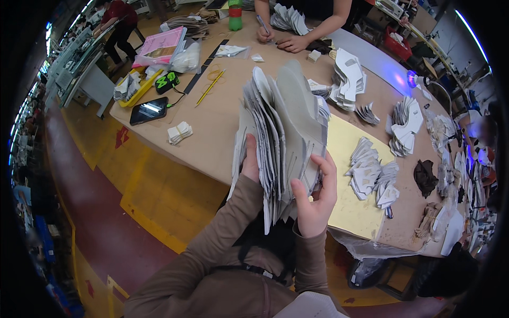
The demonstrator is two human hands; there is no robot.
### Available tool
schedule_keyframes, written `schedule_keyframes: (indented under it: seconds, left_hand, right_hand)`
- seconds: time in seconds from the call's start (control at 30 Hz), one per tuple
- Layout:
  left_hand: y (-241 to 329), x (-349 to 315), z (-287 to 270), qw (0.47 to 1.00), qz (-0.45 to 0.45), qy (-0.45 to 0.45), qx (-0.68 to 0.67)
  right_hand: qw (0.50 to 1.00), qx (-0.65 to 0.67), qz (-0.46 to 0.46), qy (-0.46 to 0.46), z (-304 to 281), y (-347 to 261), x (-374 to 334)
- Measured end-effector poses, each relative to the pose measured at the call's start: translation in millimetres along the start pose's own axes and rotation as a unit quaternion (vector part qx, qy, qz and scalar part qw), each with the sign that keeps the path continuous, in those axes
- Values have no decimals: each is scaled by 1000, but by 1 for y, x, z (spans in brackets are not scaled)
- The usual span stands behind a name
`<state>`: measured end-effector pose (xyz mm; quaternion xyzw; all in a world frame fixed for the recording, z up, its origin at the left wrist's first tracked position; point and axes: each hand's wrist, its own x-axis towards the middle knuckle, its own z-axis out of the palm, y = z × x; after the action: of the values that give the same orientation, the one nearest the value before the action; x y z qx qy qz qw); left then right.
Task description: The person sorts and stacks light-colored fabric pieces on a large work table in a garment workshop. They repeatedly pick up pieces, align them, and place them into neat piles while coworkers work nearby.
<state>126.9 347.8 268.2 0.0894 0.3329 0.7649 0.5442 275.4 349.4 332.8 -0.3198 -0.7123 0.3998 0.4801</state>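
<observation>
Left hand (251, 161) and right hand (319, 204) grip opposite sides of the grey stack (283, 119), held upright by the table (204, 153); press evenly — loose layers could slip; avoid creasing the edges.

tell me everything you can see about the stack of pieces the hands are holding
The stack is a thick bundle of thin, pale grey-white sheets, perhaps fabric or card, with curved outlines and uneven edges. Short dark lines mark the face at its right. It is held roughly on edge, layers fanned apart at the top, hiding part of the table's near edge. The left hand supports its left side; the right hand's fingers meet its right.
</observation>
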Motion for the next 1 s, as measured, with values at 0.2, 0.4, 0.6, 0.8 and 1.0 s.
schedule_keyframes:
  seconds: [0.2, 0.4, 0.6, 0.8, 1.0]
  left_hand:
    - [-8, -17, 5, 998, -45, 35, 9]
    - [-24, -26, 5, 994, 63, 58, 70]
    - [-8, -32, -8, 992, 30, 59, 109]
    - [4, -35, -14, 984, 98, 84, 125]
    - [10, -35, -28, 983, 124, 72, 112]
  right_hand:
    - [956, 228, 172, 72, -7, 17, 3]
    - [951, 229, 204, 49, -29, 51, 9]
    - [936, 254, 228, 79, -54, 87, 10]
    - [936, 162, 306, 61, -81, 128, 12]
    - [968, -123, 172, 133, -73, 112, 6]
